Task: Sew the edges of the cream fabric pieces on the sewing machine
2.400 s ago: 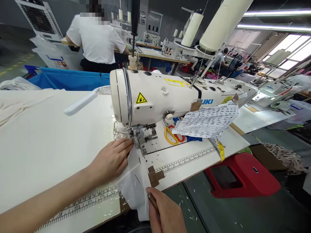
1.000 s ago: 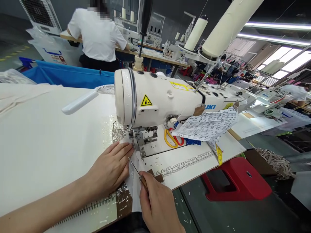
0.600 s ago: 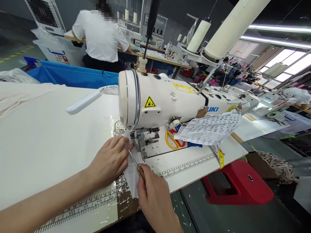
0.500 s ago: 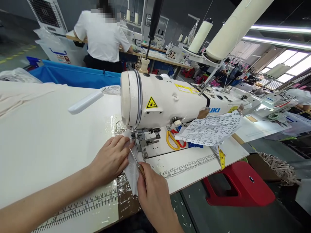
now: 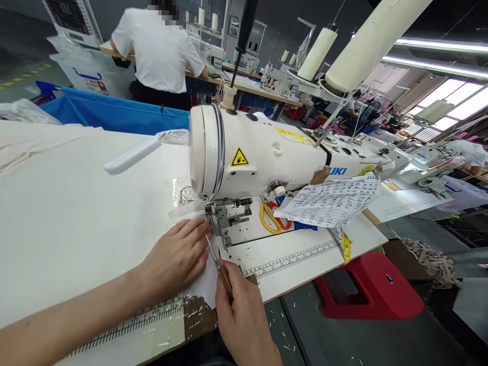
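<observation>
A white sewing machine (image 5: pixel 247 152) spans the middle of the view. My left hand (image 5: pixel 179 254) lies on thin white fabric (image 5: pixel 208 282) just in front of the presser foot, its fingers pressed together on the cloth. Part of the fabric extends behind that hand, left of the needle area. Closed around the wooden handle of an awl (image 5: pixel 224 279), my right hand (image 5: pixel 242 310) is at the table's front edge. The awl's thin metal tip points up toward my left fingertips, over the fabric.
Yellow and red scissors (image 5: pixel 271 218) lie beyond the needle area. A handwritten sheet (image 5: pixel 331 203) hangs from the machine, near a yellow tape measure (image 5: pixel 345 246). A red stool (image 5: pixel 373 287) is at the right. A person in white (image 5: pixel 156 51) sits behind a blue cloth bin (image 5: pixel 122 112).
More white fabric shows behind my left hand, left of the presser foot. Both hands have shifted slightly, with the awl still in my right hand.
</observation>
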`<state>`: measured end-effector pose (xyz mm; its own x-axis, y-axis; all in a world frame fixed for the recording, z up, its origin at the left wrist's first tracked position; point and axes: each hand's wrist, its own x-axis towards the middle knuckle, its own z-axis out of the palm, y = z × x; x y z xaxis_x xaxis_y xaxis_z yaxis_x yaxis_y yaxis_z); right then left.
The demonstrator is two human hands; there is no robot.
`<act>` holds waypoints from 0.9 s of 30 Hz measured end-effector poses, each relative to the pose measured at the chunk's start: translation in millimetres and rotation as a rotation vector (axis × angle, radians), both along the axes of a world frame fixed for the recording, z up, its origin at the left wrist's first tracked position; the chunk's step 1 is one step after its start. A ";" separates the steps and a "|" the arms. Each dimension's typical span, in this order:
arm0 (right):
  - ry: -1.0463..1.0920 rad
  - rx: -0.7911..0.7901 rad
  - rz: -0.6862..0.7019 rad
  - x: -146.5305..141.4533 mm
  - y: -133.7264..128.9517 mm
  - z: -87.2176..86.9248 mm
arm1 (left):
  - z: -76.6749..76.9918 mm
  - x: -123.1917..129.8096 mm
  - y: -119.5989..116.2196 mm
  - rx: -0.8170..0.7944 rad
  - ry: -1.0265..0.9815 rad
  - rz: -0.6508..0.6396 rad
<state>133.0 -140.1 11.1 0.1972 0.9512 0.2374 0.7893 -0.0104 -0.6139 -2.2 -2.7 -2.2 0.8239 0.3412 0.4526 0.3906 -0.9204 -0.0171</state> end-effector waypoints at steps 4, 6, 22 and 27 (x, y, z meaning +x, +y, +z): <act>0.027 -0.079 0.047 6.2 -6.7 4.9 | -4.8 0.7 -2.3 0.027 0.023 0.013; 0.065 -0.095 0.048 12.0 -10.7 7.5 | -6.4 -0.3 -0.8 0.022 0.032 0.014; 0.265 -0.078 -0.075 39.0 -20.9 -4.0 | -6.0 -1.2 -10.7 -0.017 0.033 0.041; 0.250 -0.095 -0.067 38.9 -20.6 -3.7 | -0.8 -0.9 -12.0 0.017 0.063 0.017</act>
<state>171.9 -160.7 7.5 0.3020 0.9496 0.0842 0.6093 -0.1244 -0.7831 -3.1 -14.7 -3.0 0.8452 0.3482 0.4054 0.4039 -0.9130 -0.0579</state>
